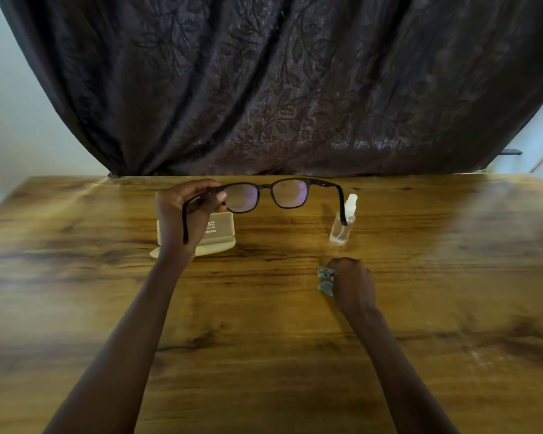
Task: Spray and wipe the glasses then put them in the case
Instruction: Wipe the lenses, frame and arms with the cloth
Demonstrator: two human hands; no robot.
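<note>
My left hand [182, 214] holds black-framed glasses [265, 195] up above the table, gripping the left hinge, with both arms unfolded toward me. Under that hand a beige glasses case [220, 228] lies open on the table. A small clear spray bottle [342, 225] with a white nozzle stands to the right, partly behind the right arm of the glasses. My right hand [351, 283] rests low on the table in front of the bottle, its fingers closed on a crumpled grey-blue cloth [326, 278].
The wooden table [264, 355] stretches wide toward me and to both sides. A dark patterned curtain [279, 89] hangs right behind the table's far edge. Pale walls show at both sides.
</note>
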